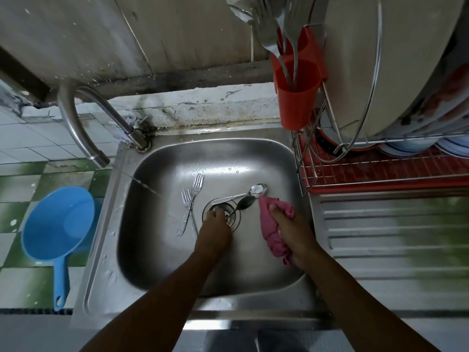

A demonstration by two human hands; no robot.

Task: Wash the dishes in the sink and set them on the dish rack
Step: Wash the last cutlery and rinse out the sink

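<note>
Steel sink (152,250) in a worktop (380,240), checked tile floor (25,189) left, dish rack (307,153) right. Over the drain (236,221), the left hand (215,228) pinches a spoon (245,202) handle in its fingers (215,214). The right hand (291,232) grips a pink cloth (270,232) beside it.

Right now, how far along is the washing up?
Mostly done: plates stand in the dish rack and cutlery stands in its red cup. In hand: the left hand grips a spoon over the drain while the right hand holds a pink cloth. Left: that spoon, a second spoon and two forks lying in the sink.
</note>
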